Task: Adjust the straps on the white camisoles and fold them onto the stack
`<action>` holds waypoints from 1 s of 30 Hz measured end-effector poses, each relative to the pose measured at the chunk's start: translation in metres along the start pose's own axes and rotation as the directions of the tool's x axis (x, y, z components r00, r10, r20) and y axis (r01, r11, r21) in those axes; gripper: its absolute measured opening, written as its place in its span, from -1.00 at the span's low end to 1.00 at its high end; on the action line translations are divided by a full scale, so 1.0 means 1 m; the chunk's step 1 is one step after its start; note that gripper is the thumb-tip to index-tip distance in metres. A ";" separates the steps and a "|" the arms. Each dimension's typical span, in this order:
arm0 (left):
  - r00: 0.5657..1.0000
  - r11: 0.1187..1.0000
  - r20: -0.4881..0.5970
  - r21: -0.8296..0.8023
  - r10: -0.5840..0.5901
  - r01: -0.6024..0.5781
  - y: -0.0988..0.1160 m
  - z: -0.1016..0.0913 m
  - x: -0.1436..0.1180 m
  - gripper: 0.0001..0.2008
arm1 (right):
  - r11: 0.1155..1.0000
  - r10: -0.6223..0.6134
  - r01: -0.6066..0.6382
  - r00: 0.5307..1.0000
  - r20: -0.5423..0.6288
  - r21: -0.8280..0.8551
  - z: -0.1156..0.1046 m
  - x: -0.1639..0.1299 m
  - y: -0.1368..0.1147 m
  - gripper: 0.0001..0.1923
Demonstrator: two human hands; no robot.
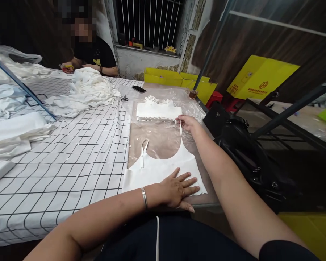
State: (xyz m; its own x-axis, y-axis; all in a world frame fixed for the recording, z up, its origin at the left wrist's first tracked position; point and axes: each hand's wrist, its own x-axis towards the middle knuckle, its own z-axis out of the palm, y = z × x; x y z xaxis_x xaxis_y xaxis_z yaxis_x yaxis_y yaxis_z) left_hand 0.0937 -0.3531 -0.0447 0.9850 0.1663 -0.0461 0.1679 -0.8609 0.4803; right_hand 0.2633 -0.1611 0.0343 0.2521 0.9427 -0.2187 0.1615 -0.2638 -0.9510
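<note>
Left hand [179, 188] flat, open, pinning white camisole [163, 170] at lower centre; right hand [186, 123] pinches its strap [180, 129] taut, smoothing step.

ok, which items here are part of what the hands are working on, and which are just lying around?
In hand:
- white top, flat under the left hand
- its strap, pinched by the right hand
- folded stack of white tops just beyond

Lying about:
- scissors
- phone
- loose white heap
- black bag
- yellow boxes

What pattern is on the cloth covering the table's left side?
White cloth with a thin black grid of squares, seen clearly in the head view.
</note>
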 end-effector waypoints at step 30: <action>0.772 -0.460 0.303 -0.888 -0.559 0.015 -0.025 -0.060 0.047 -0.84 | 0.897 -0.013 -0.175 0.908 0.420 0.406 -0.044 -0.231 0.108 -0.66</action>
State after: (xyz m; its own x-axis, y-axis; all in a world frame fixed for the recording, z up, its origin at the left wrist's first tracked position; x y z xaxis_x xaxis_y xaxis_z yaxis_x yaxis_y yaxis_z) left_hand 0.1333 -0.2951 -0.0062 0.6785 0.4641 -0.5694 -0.0982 0.8255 0.5558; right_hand 0.2650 -0.4167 -0.0085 -0.1738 0.9447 -0.2782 -0.2862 -0.3188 -0.9036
